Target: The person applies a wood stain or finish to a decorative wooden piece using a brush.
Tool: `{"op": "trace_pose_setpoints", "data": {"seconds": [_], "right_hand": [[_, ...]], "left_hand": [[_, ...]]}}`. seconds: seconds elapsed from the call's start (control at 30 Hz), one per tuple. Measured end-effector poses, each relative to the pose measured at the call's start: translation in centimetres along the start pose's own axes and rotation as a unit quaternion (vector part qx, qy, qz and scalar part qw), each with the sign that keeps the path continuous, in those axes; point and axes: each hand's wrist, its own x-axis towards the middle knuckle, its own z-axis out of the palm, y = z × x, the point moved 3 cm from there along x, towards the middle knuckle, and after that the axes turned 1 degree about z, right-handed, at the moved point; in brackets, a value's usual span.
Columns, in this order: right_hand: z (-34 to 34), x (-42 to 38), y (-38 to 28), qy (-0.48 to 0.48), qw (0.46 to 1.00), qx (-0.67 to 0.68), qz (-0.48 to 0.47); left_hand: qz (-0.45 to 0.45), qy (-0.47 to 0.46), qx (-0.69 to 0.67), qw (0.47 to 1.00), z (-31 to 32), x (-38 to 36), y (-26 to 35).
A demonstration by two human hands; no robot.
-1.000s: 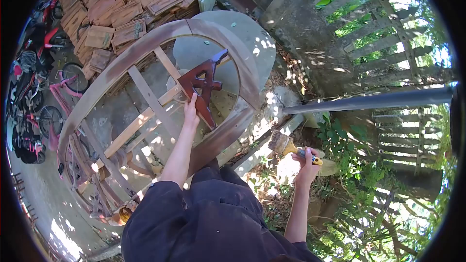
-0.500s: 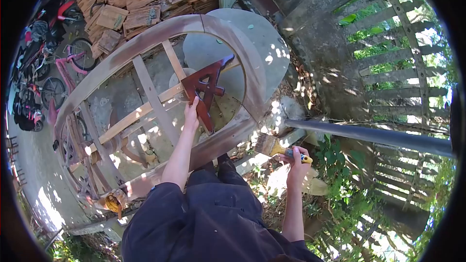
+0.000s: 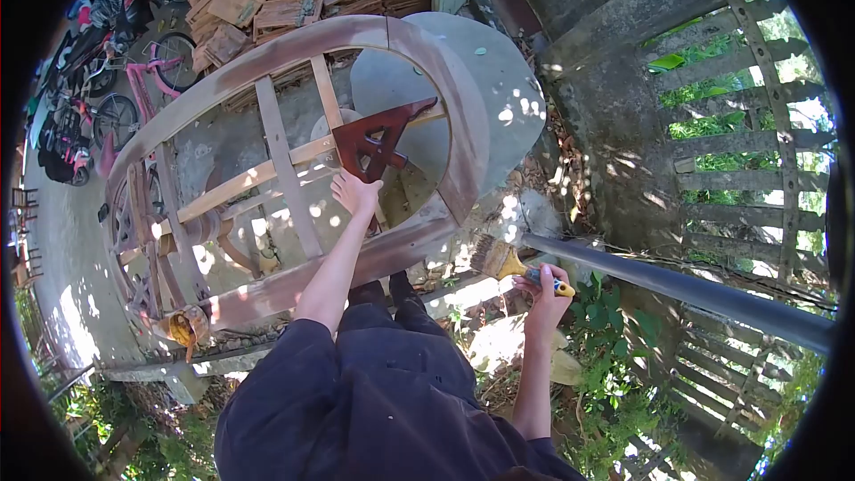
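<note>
A dark red-brown, glossy wooden bracket [image 3: 378, 141] with cut-out openings rests on the slats inside an oval wooden frame [image 3: 258, 46]. At its near edge is my left hand [image 3: 358, 193], fingers spread and thumb out to the side, overlapping the bracket's lower part. My right hand [image 3: 546, 300] is closed around the handle of a paintbrush [image 3: 509, 267], its bristles pointing left, away from the bracket. An orange-brown stained container [image 3: 188, 326] sits at the frame's near left corner.
Stacked clay tiles [image 3: 276, 0] lie behind the frame, bicycles [image 3: 116, 120] at the far left. A round grey tabletop [image 3: 503, 80] lies under the frame's right end. A dark pole [image 3: 677, 281] crosses at right, before a wooden slat fence [image 3: 748, 142].
My left hand has gone from gripping the bracket's lower edge to spread fingers, and the bracket has turned slightly. The paintbrush stays in my right hand. The whole view has shifted a little.
</note>
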Motion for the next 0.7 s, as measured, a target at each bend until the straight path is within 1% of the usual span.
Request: {"op": "trace_pose_setpoints", "data": {"seconds": [0.13,0.23,0.3,0.33,0.4,0.53,0.6,0.7], "right_hand": [[-1.1,0.9,0.4,-0.010,1.000,-0.002,-0.003],[-1.5,1.4,0.2,-0.017,1.000,0.005,-0.004],[-1.7,1.7,-0.2,-0.018,1.000,-0.003,-0.003],[-1.8,1.8,-0.4,-0.019,1.000,-0.003,-0.002],[-1.9,2.0,-0.7,-0.016,1.000,0.001,0.002],[-1.9,2.4,-0.7,-0.020,1.000,0.003,-0.006],[-1.7,2.5,-0.6,-0.027,1.000,0.008,-0.005],[-1.4,2.6,-0.5,-0.028,0.999,0.016,0.001]], "left_hand": [[-0.008,0.024,-0.001,1.000,0.2,-0.7,0.5],[0.007,0.033,0.021,0.999,0.4,-1.5,0.7],[0.028,0.007,-0.052,0.998,1.1,-1.8,0.4],[0.028,0.007,-0.052,0.998,1.6,-1.9,-0.1],[0.054,0.026,-0.074,0.996,2.1,-2.0,-0.6],[0.045,0.037,-0.094,0.994,3.2,-2.1,-1.6],[0.076,0.077,-0.104,0.989,3.4,-2.1,-2.0],[0.093,0.086,-0.121,0.985,3.2,-2.3,-2.2]]}}
